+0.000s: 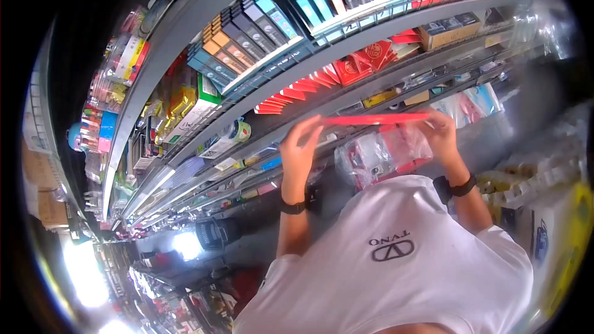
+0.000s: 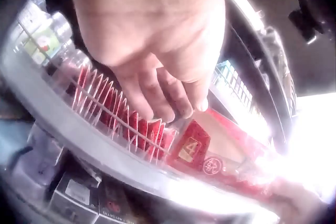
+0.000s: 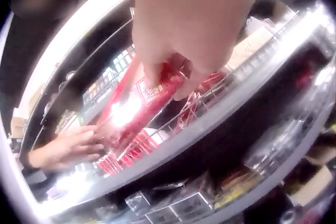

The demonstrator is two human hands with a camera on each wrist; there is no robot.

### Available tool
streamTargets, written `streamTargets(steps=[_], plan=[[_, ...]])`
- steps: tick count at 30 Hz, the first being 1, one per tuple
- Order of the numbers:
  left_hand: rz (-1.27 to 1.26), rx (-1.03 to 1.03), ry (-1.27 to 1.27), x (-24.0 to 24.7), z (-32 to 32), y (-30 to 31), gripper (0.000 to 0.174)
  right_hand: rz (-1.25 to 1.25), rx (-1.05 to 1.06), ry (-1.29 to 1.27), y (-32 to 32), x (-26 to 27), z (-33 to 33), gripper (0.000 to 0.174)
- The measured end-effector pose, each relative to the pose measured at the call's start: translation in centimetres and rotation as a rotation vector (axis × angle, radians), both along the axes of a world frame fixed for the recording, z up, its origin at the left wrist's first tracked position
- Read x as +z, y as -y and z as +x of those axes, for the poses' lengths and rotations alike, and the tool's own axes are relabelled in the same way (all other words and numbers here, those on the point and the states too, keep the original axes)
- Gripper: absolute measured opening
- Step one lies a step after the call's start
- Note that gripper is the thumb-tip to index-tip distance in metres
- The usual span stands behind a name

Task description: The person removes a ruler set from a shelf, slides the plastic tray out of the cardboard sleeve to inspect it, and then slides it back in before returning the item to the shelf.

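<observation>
A flat red packet point(image 1: 371, 119) is stretched level between both hands, nearly edge-on in the head view. My left hand point(image 1: 301, 145) pinches one end, its thumb and fingertips close together; in the left wrist view the hand point(image 2: 152, 35) bends its fingers at the packet's edge. My right hand point(image 1: 440, 136) grips the other end, and in the right wrist view this hand point(image 3: 191, 29) has thumb and fingers round the red wrapping point(image 3: 149, 95). Glare hides part of the packet's surface. Red envelopes point(image 2: 118, 108) stand in a row behind a wire rail close by.
Shelves of small boxes point(image 1: 247, 31) curve above the hands, with more red envelopes point(image 1: 300, 89) on the tier below. A clear plastic-wrapped bundle point(image 1: 377, 151) lies beneath the packet. Wire rails edge the shelves. Plastic packaging point(image 1: 541, 31) hangs at the upper right.
</observation>
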State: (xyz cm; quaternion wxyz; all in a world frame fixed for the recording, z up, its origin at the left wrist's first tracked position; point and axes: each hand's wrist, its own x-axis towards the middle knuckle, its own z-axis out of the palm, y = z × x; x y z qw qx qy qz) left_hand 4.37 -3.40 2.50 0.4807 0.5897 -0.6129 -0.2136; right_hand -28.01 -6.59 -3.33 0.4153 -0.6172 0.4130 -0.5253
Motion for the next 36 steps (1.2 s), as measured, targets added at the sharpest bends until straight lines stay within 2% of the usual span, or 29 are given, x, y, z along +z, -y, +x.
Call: streamTargets(steps=[1, 5, 8, 9, 10, 15, 18, 19, 22, 23, 26, 30, 33, 36], plan=[[0.016, 0.009, -0.01, 0.3, 0.1, 0.3, 0.021, 0.121, 0.058, 0.289, 0.3, -0.4, 0.1, 0.015], [-0.231, -0.055, 0.328, 0.7, 0.6, 2.9, 0.022, 0.085, -0.131, 0.329, 1.6, 0.1, 1.8, 0.014], [-0.316, -0.049, 0.393, 0.2, 0.2, 4.8, 0.028, 0.0, -0.213, 0.324, 2.1, 1.5, 3.9, 0.015], [-0.373, -0.024, 0.462, 0.4, -0.8, 6.7, 0.036, -0.033, -0.262, 0.255, 2.4, 1.7, 4.6, 0.015], [-0.397, -0.054, 0.414, 0.4, -1.0, 7.8, 0.043, -0.068, -0.315, 0.19, 2.9, 1.5, 5.5, 0.016], [-0.398, -0.011, 0.571, -1.5, -0.5, 11.1, 0.044, -0.099, -0.427, -0.041, 5.3, 2.6, 10.5, 0.019], [-0.372, -0.016, 0.505, -2.2, 0.6, 11.4, 0.04, -0.032, -0.349, -0.21, 6.2, 3.7, 12.4, 0.02], [-0.393, -0.025, 0.476, -2.3, 0.7, 11.5, 0.039, -0.114, -0.339, -0.375, 7.3, 2.6, 12.7, 0.021], [-0.359, -0.007, 0.453, -2.7, 0.8, 11.6, 0.043, -0.224, -0.238, -0.439, 7.6, 3.4, 14.5, 0.023], [-0.402, -0.025, 0.476, -2.9, 0.9, 11.7, 0.051, -0.284, -0.204, -0.453, 7.9, 3.0, 15.1, 0.028], [-0.517, -0.027, 0.476, -2.8, 1.1, 11.7, 0.052, -0.419, -0.134, -0.527, 9.0, 2.7, 16.5, 0.035], [-0.47, -0.002, 0.492, -3.0, 1.0, 11.4, 0.047, -0.168, -0.022, -0.698, 9.8, 3.2, 16.9, 0.045], [-0.378, -0.053, 0.551, -2.2, 1.0, 10.9, 0.049, -0.637, -0.072, -0.812, 10.7, 1.1, 16.9, 0.05], [-0.433, -0.031, 0.594, -2.2, 0.8, 10.7, 0.036, -0.633, 0.004, -0.807, 10.1, 1.5, 15.9, 0.043]])
